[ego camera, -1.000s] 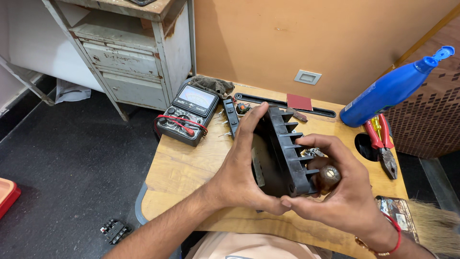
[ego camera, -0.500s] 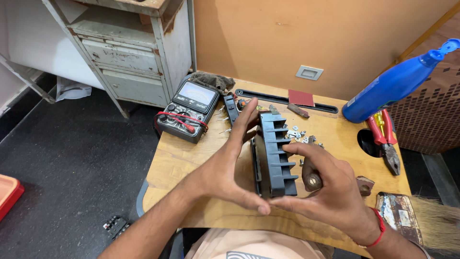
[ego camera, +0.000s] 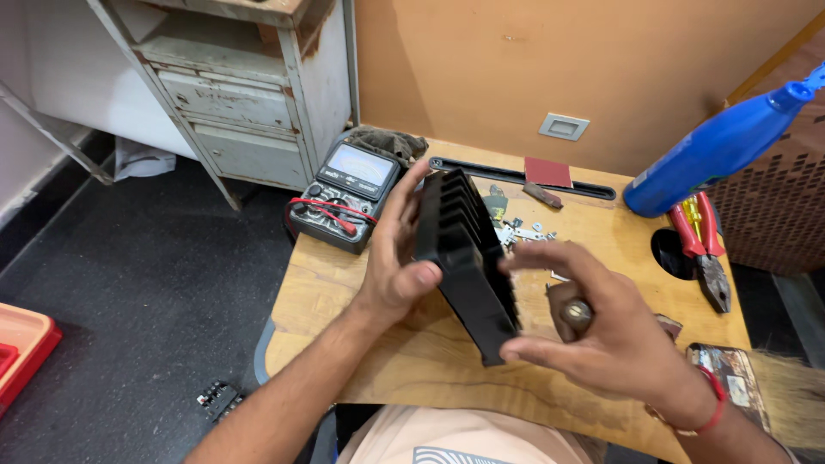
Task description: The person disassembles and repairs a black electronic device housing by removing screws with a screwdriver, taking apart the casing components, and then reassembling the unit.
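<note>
The left hand (ego camera: 397,262) grips the black finned heat sink (ego camera: 468,249) from its nine o'clock side, thumb pressed on the near face, fingers wrapped behind. The block stands tilted above the wooden table (ego camera: 344,283), fins running toward twelve o'clock. At four o'clock of it, the right hand (ego camera: 606,331) is spread, thumb tip touching the lower corner, a wooden-handled tool (ego camera: 574,311) tucked against the palm. A multimeter (ego camera: 344,193) sits at ten o'clock.
</note>
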